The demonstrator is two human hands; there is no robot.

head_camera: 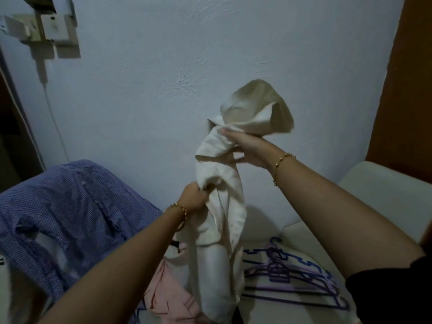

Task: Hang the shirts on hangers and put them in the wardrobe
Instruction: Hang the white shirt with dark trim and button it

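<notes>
You face a pale plastered wall point(187, 54) across the whole view. At its upper left is a socket block point(53, 26) with white adapters plugged in, and a white cable point(52, 113) hangs down the wall from it. At right, a cream padded cushion point(378, 190) lies below a brown wooden panel point(406, 78).

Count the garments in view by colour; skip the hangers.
Cream shirt, gripped by left hand and right hand: 1
Blue checked shirt: 1
Pink garment: 1
Total: 3
A pale scrap above the pink one is too hidden to count.
</notes>
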